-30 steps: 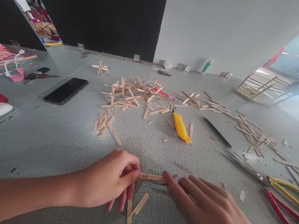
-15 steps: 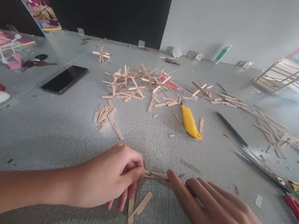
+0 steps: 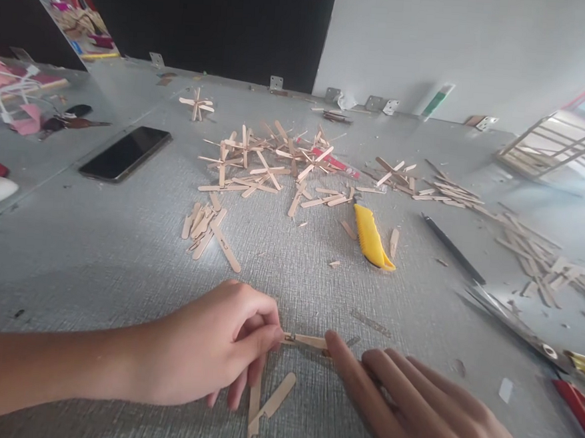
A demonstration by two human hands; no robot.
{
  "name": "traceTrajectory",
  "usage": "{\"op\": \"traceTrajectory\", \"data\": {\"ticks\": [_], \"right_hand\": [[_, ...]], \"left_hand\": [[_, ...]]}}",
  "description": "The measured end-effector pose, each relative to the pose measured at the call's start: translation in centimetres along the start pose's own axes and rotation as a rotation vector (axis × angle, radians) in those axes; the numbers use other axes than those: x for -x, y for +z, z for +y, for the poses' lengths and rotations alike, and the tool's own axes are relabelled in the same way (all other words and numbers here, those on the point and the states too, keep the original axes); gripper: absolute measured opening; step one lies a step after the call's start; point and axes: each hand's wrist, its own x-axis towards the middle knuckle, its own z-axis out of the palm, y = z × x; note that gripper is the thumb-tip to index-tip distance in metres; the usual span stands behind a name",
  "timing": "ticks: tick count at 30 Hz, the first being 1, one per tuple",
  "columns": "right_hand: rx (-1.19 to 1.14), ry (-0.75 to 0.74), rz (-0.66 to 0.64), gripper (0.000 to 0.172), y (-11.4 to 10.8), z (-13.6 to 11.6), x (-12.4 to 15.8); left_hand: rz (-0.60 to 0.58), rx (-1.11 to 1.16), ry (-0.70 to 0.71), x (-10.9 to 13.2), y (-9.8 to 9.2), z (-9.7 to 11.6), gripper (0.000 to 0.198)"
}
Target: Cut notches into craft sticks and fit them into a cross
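My left hand (image 3: 233,348) is closed, its thumb and index finger pinching the left end of a wooden craft stick (image 3: 320,342) low over the table. A small notch shows in this stick near the fingertips. My right hand (image 3: 419,408) has its index finger pressed down at the stick's right end, the other fingers curled. Under that finger a thin grey strip like a knife blade (image 3: 308,345) lies along the stick; most of it is hidden. Just below my left hand, two notched craft sticks (image 3: 279,396) lie touching on the table.
A small pile of notched sticks (image 3: 201,229) and a yellow utility knife (image 3: 370,238) lie ahead. Beyond are several crossed-stick pieces (image 3: 271,161). A phone (image 3: 125,154) lies left; tweezers (image 3: 453,249), scissors (image 3: 520,331) and loose sticks (image 3: 540,256) lie right.
Both hands stay nearly in place around the stick. A little more of the stick's pale wood shows beside my right index fingertip. The whole view has shifted slightly.
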Motion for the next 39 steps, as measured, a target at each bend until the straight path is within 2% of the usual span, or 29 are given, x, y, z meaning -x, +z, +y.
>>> {"op": "traceTrajectory", "data": {"ticks": [20,25,39], "right_hand": [[0.006,-0.013,-0.005,0.044,-0.1,0.05,-0.42],[-0.031,-0.025,-0.042,0.043,-0.09,-0.01,-0.23],[-0.036,-0.029,-0.036,0.041,-0.07,0.15,-0.36]], "left_hand": [[0.004,-0.011,-0.009,-0.05,0.01,-0.05,0.032],[0.012,-0.038,-0.01,0.02,0.08,0.09,0.036],[0.033,-0.048,0.008,0.02,0.33,-0.09,0.039]]}}
